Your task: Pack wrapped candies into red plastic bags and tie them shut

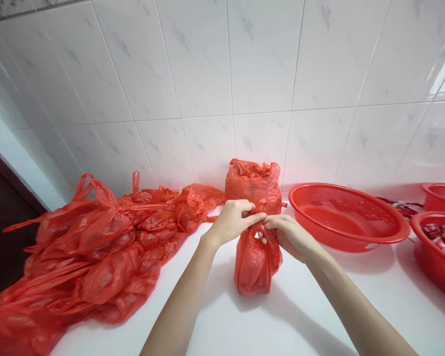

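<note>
A small filled red plastic bag (255,264) stands upright on the white counter (319,316) in front of me. My left hand (233,219) and my right hand (287,236) meet at its top, both with fingers pinched on the bag's handles. Their fingertips touch above the bag's neck. Directly behind it stands a second red bag (252,182), open at the top, against the tiled wall.
A big heap of tied red bags (96,252) covers the counter's left side. An empty red mesh basket (346,217) sits to the right. Two more red baskets (439,247) at the far right hold wrapped items. The tiled wall (222,89) closes the back.
</note>
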A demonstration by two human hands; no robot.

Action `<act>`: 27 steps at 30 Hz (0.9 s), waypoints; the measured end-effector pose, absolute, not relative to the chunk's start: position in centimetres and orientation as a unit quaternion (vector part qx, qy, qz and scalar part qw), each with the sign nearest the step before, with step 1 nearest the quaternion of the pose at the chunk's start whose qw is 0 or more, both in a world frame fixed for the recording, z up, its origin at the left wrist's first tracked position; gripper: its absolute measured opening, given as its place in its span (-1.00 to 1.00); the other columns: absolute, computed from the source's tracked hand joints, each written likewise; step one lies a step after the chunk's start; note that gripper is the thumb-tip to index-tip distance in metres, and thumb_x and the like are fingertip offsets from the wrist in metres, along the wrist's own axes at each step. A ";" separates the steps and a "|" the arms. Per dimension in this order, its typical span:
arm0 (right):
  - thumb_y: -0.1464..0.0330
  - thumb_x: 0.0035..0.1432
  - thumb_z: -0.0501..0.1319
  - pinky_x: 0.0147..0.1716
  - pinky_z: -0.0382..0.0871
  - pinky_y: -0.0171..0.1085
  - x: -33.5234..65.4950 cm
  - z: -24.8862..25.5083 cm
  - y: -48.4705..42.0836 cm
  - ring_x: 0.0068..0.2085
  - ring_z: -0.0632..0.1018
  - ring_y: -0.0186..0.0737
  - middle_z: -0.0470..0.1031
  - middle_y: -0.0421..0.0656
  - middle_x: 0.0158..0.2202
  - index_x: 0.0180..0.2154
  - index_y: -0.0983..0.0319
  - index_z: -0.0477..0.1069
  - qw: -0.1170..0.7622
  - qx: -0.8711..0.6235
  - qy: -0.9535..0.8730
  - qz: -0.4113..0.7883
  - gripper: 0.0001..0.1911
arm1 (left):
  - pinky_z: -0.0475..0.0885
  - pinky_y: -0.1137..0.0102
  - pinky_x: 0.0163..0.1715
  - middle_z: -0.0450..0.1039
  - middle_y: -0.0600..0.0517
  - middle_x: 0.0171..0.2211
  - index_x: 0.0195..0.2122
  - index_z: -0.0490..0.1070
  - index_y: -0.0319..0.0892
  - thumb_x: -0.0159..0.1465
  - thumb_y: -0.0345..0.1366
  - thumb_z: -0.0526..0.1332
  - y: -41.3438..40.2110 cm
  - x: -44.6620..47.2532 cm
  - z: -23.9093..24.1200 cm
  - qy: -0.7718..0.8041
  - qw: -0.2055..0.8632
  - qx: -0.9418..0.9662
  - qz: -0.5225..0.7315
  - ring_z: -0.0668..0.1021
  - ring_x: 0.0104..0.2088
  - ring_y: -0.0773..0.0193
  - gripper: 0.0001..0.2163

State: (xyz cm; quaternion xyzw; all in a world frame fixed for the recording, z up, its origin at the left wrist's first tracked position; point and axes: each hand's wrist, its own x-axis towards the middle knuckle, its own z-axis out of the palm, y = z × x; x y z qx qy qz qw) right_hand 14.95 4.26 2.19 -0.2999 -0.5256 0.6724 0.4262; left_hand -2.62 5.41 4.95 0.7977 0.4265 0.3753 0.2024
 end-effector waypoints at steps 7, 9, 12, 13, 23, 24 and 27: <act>0.32 -0.03 0.31 -0.30 0.30 -0.25 15.5 2.2 4.3 -0.44 0.46 -0.28 0.50 -0.19 -0.55 -0.48 0.27 0.55 0.417 -0.302 -0.584 0.628 -0.87 | 0.20 0.41 -0.49 0.17 0.14 -0.51 -0.58 0.15 -0.15 0.24 -0.14 0.26 5.2 -3.0 5.2 0.405 0.234 0.812 0.349 0.26 -0.49 0.37 -0.64; 0.31 -0.01 0.32 -0.31 0.30 -0.25 15.5 2.2 4.4 -0.45 0.45 -0.28 0.50 -0.20 -0.53 -0.43 0.27 0.57 0.419 -0.297 -0.579 0.632 -0.86 | 0.27 0.41 -0.42 0.26 0.10 -0.44 -0.53 0.27 -0.17 0.22 -0.32 0.18 5.1 -3.3 5.5 0.360 0.254 0.833 0.335 0.34 -0.43 0.34 -0.81; 0.29 0.02 0.34 -0.33 0.30 -0.26 15.5 2.3 4.5 -0.44 0.45 -0.29 0.51 -0.20 -0.50 -0.39 0.28 0.58 0.419 -0.293 -0.581 0.634 -0.83 | 0.28 0.41 -0.39 0.31 0.08 -0.40 -0.49 0.35 -0.18 0.17 -0.45 0.10 5.2 -3.6 5.6 0.330 0.266 0.846 0.322 0.36 -0.40 0.33 -0.88; 0.28 0.02 0.35 -0.32 0.30 -0.26 15.5 2.3 4.5 -0.44 0.45 -0.28 0.51 -0.19 -0.49 -0.40 0.28 0.57 0.418 -0.294 -0.581 0.633 -0.82 | 0.27 0.41 -0.40 0.32 0.09 -0.41 -0.48 0.36 -0.18 0.19 -0.43 0.11 5.3 -3.6 5.6 0.336 0.266 0.845 0.320 0.36 -0.41 0.33 -0.88; 0.34 -0.10 0.38 -0.27 0.39 -0.21 15.1 2.7 3.7 -0.42 0.54 -0.22 0.53 -0.26 -0.51 -0.37 0.18 0.31 0.465 -0.333 -0.546 0.612 -0.73 | 0.25 0.42 -0.50 0.35 0.12 -0.55 -0.48 0.35 -0.17 0.33 -0.13 0.18 5.4 -3.4 4.9 0.414 0.299 0.817 0.268 0.40 -0.51 0.34 -0.71; 0.34 -0.10 0.38 -0.25 0.39 -0.20 15.1 2.7 3.7 -0.40 0.56 -0.21 0.53 -0.26 -0.50 -0.37 0.17 0.30 0.463 -0.334 -0.551 0.609 -0.72 | 0.29 0.42 -0.49 0.37 0.12 -0.53 -0.45 0.37 -0.17 0.33 -0.13 0.18 5.5 -3.4 4.9 0.404 0.314 0.817 0.265 0.43 -0.50 0.33 -0.72; 0.34 -0.09 0.39 -0.19 0.40 -0.17 15.1 2.8 3.6 -0.36 0.58 -0.18 0.53 -0.26 -0.49 -0.37 0.17 0.28 0.452 -0.333 -0.565 0.605 -0.70 | 0.33 0.42 -0.49 0.39 0.11 -0.50 -0.40 0.39 -0.18 0.33 -0.10 0.19 5.8 -3.7 4.7 0.374 0.357 0.815 0.261 0.46 -0.50 0.33 -0.74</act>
